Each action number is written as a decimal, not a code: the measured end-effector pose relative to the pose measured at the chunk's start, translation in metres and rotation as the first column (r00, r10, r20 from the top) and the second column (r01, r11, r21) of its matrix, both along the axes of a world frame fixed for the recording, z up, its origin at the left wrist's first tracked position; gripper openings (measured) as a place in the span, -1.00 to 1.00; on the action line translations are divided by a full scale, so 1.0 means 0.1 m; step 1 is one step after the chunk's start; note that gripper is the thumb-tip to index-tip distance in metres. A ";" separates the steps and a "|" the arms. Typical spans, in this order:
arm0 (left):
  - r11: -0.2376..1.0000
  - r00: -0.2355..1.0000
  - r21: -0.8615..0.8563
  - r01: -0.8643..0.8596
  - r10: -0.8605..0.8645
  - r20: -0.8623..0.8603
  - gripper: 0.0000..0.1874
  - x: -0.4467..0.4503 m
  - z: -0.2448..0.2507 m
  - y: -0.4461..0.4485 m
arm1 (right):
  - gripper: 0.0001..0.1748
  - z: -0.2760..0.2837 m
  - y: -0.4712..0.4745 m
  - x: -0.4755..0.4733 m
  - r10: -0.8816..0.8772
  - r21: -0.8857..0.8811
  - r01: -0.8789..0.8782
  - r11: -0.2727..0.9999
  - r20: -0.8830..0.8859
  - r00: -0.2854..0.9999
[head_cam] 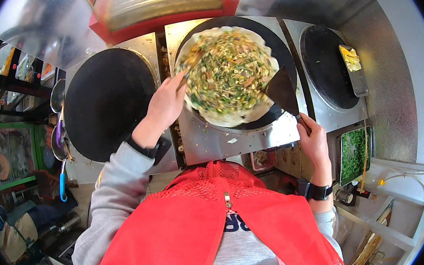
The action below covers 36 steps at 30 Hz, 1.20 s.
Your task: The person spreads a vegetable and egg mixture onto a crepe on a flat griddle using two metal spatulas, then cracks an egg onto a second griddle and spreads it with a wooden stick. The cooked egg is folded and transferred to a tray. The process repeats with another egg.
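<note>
A large thin pancake (234, 120) covered with chopped greens, egg and other bits (228, 71) lies on the middle round black griddle (282, 46). My left hand (165, 102) grips the handle of a blurred tool at the pancake's left edge; what kind of tool it is, I cannot tell. My right hand (313, 136) holds the wooden handle of a wide metal scraper (283, 89), whose blade reaches over the lower right edge of the pancake.
Round black griddles stand at left (110, 101) and right (324, 64). A metal tray (358, 82) with yellow pieces sits on the right one. Ladles (58, 142) hang at the left. Below right is a tray of chopped greens (354, 155). A red-framed heater (168, 19) stands behind.
</note>
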<state>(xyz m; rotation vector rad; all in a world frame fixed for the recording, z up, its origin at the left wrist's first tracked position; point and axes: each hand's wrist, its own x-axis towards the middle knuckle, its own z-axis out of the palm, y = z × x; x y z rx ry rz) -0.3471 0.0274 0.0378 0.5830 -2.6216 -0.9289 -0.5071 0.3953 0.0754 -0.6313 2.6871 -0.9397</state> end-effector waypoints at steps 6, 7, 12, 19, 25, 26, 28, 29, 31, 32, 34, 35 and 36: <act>0.835 1.000 0.551 0.015 -0.007 -0.016 -0.58 -0.53 -0.14 -0.11 | -0.62 -0.04 -0.10 0.22 -0.007 -0.143 0.036 0.989 0.201 0.980; 0.818 0.998 0.575 0.008 0.027 -0.053 -0.57 -0.48 -0.18 -0.10 | -0.61 -0.11 -0.17 0.26 0.038 -0.150 -0.006 0.989 0.213 0.976; 0.783 0.975 0.621 -0.030 0.160 -0.155 -0.56 0.05 -0.42 0.09 | -0.58 -0.61 -0.66 0.22 0.239 -0.274 -0.157 0.949 0.301 0.923; 0.825 0.974 0.555 -0.109 0.200 -0.105 -0.52 0.77 -0.47 0.39 | -0.60 -0.55 -0.52 0.02 0.042 -0.390 0.144 0.910 0.432 0.901; 0.894 0.983 0.438 -0.091 0.152 -0.106 -0.53 0.84 -0.40 0.50 | -0.58 -0.69 -0.74 0.07 0.236 -0.368 -0.081 0.926 0.398 0.887; 0.901 0.984 0.423 -0.102 0.154 -0.091 -0.54 0.82 -0.38 0.50 | -0.59 -0.75 -0.79 -0.02 0.159 -0.393 0.028 0.919 0.435 0.886; 0.916 0.986 0.387 -0.105 0.146 -0.079 -0.55 0.81 -0.33 0.49 | -0.59 -0.81 -0.75 -0.23 0.017 -0.425 0.197 0.884 0.448 0.894; 0.925 0.987 0.367 -0.098 0.138 -0.084 -0.56 0.80 -0.30 0.48 | -0.59 -0.81 -0.67 -0.33 -0.022 -0.458 0.225 0.860 0.409 0.912; 0.941 0.988 0.326 -0.093 0.128 -0.088 -0.56 0.80 -0.26 0.46 | -0.59 -0.78 -0.45 -0.45 -0.135 -0.418 0.286 0.862 0.356 0.925; 0.948 0.989 0.306 -0.091 0.123 -0.087 -0.56 0.80 -0.24 0.46 | -0.61 -0.79 -0.39 -0.47 -0.125 -0.419 0.212 0.883 0.224 0.966; 0.959 0.990 0.272 -0.082 0.110 -0.090 -0.57 0.79 -0.22 0.44 | -0.62 -0.76 -0.31 -0.46 -0.144 -0.272 0.114 0.956 -0.093 0.985; 0.963 0.990 0.257 -0.077 0.105 -0.093 -0.57 0.78 -0.22 0.42 | -0.61 -0.74 -0.29 -0.42 -0.132 -0.196 0.113 0.974 -0.083 0.988; 0.968 0.990 0.240 -0.075 0.101 -0.097 -0.58 0.76 -0.21 0.40 | -0.60 -0.70 -0.28 -0.37 -0.154 -0.172 0.148 0.974 -0.023 0.988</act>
